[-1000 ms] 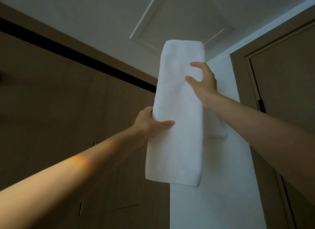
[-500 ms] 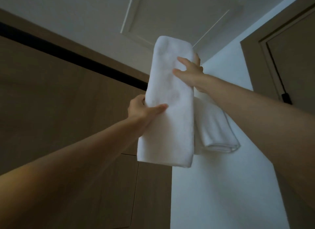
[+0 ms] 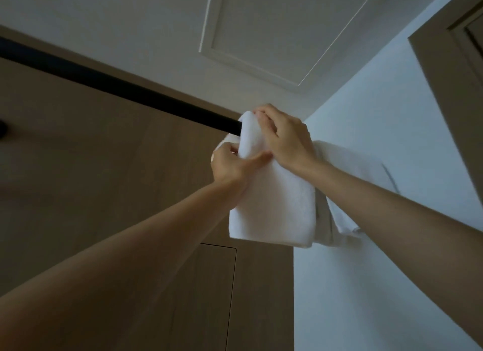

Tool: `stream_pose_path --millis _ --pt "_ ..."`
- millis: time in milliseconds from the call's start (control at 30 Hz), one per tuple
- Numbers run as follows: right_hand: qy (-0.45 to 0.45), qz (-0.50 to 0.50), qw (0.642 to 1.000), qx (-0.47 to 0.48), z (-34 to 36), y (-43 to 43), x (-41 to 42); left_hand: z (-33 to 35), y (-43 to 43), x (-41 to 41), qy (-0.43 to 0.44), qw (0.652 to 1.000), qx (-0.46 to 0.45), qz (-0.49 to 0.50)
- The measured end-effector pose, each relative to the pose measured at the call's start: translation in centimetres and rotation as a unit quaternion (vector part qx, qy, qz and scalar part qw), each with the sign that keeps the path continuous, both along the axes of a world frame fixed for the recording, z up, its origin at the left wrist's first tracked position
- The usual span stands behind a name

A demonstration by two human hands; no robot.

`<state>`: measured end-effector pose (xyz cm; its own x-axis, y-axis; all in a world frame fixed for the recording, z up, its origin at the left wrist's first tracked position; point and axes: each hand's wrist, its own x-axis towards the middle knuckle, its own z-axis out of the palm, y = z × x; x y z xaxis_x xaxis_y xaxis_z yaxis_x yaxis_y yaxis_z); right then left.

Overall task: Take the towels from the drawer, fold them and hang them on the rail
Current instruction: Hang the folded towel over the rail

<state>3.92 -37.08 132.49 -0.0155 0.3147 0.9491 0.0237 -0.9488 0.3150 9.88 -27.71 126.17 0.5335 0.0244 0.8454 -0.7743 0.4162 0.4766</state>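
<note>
Left hand (image 3: 233,166): thumb across the front of the towel (image 3: 274,209), fingers behind its left edge, pinching the cloth. Right hand (image 3: 285,139): just at 1 o'clock of the left, nearly touching it, palm on the towel's front, fingers curled over the top fold where it meets the rail (image 3: 117,87). Both arms reach up from the lower corners.

Towel: white, folded to a narrow strip, draped over the right end of the rail. Front half hangs down toward 6 o'clock from the hands, bottom edge level. A bit of the back half shows at 10 o'clock of the left hand.

Second towel (image 3: 347,167): white, hangs just at 3 o'clock of the first, partly hidden by the right forearm. What it hangs on is covered.

Rail: black bar, runs from the 9 o'clock edge to the middle, in front of the brown panel (image 3: 104,181). White wall (image 3: 392,272) at 4 o'clock. Ceiling (image 3: 130,16) at 12 o'clock. Door frame (image 3: 454,71) at 2 o'clock.
</note>
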Motion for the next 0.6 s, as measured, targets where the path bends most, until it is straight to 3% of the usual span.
stream_pose_path --millis 100,233,300,400,467,600 --pt "0.013 -0.048 0.999 -0.017 -0.8 0.0 0.3 -1.0 -0.1 0.9 -0.044 0.999 0.007 0.013" --pt "-0.002 -0.066 0.998 -0.022 -0.8 0.2 0.7 -1.9 0.9 3.7 -0.096 0.986 -0.057 0.125" --pt "-0.007 -0.068 0.998 -0.018 -0.8 0.2 0.8 -1.7 1.8 4.7 -0.081 0.994 -0.022 0.071" --pt "0.002 -0.069 0.997 -0.018 -0.8 0.2 0.8 -1.3 2.8 5.1 -0.099 0.989 0.100 -0.042" --pt "0.013 -0.075 0.997 -0.012 -0.8 0.3 0.6 -1.4 3.1 5.1 -0.129 0.980 0.145 -0.039" --pt "0.054 -0.106 0.993 -0.009 -1.8 0.1 0.0 -2.5 3.7 5.4 -0.139 0.979 0.146 -0.024"
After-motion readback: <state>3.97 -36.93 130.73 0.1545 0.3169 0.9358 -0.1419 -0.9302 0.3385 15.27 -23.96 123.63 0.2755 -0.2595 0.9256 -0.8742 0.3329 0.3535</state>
